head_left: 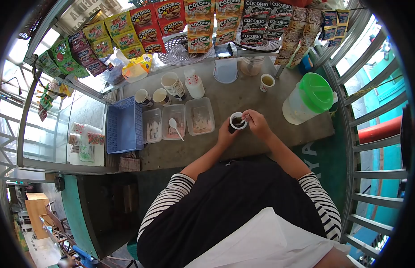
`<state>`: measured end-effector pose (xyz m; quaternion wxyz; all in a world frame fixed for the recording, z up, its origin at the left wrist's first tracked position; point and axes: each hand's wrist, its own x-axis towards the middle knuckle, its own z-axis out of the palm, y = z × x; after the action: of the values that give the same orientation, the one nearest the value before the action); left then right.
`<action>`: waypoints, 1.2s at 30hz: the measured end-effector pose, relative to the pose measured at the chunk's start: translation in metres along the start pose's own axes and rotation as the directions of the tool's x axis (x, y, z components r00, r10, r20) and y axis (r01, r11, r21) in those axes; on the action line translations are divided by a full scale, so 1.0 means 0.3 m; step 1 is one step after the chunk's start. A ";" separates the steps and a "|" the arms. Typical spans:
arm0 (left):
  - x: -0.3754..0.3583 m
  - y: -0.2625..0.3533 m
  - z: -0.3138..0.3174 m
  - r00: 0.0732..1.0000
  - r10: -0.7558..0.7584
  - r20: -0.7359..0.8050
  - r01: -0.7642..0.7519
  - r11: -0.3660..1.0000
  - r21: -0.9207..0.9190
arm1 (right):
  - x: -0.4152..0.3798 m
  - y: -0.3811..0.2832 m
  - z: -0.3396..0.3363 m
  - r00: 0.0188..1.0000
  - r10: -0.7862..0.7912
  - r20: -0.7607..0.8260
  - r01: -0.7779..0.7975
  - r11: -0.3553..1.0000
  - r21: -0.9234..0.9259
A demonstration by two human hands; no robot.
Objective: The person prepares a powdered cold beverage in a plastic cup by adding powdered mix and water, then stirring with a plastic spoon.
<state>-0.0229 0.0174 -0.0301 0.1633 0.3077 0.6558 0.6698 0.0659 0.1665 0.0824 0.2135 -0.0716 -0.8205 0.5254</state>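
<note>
My left hand is wrapped around a small paper cup with a white rim and dark liquid inside. Fingers pinched together, my right hand is at the cup's right rim, over its mouth. Whatever those fingers hold is too small and covered to make out. Another paper cup, filled with yellowish-brown liquid, stands beyond my right hand. To the left of the held cup are clear plastic tubs with a little residue, and a white plastic spoon lies across the middle one.
A pitcher with a green lid stands at the right. Stacked paper cups and a blue basket are on the left. Drink sachets hang along the far side. Metal bars enclose the right side.
</note>
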 end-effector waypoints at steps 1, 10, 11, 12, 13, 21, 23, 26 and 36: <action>-0.003 0.001 0.000 1.000 -0.015 0.009 0.016 1.000 -0.026 | 0.003 -0.010 -0.009 1.000 0.001 -0.003 -0.001 1.000 -0.024; 0.000 0.015 -0.005 1.000 0.007 0.026 -0.007 1.000 0.009 | 0.011 -0.004 -0.007 0.999 0.047 0.023 -0.047 0.999 -0.013; -0.002 0.019 -0.007 1.000 0.004 0.023 -0.004 1.000 0.009 | 0.014 0.000 -0.007 0.999 0.043 0.029 -0.043 0.999 -0.003; -0.004 0.018 -0.009 0.999 -0.006 0.033 0.005 0.999 0.037 | 0.018 -0.004 -0.008 0.998 0.045 0.032 -0.045 0.999 -0.002; -0.004 0.016 -0.010 0.999 -0.015 0.044 0.012 0.998 0.065 | 0.021 -0.008 -0.012 0.999 0.031 0.014 -0.031 0.999 -0.028; 0.000 0.028 -0.012 0.999 -0.030 0.042 0.027 0.998 0.050 | 0.016 -0.008 -0.002 0.998 0.040 0.048 -0.038 0.998 -0.043; 0.001 0.027 -0.010 0.999 -0.010 0.040 0.008 0.999 0.044 | 0.023 -0.016 -0.011 0.997 0.047 0.053 -0.046 0.999 -0.029; 0.001 0.052 -0.008 0.999 -0.018 0.036 0.017 1.000 0.023 | 0.023 -0.025 -0.012 0.999 0.043 0.029 -0.040 0.996 -0.085; 0.001 -0.011 -0.017 0.998 0.004 0.057 -0.010 0.994 0.110 | 0.030 -0.024 -0.012 0.997 0.016 0.073 -0.011 0.998 -0.068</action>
<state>-0.0267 0.0139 -0.0332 0.1622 0.3374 0.6857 0.6242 0.0600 0.1694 0.0927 0.1769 -0.0651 -0.8446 0.5012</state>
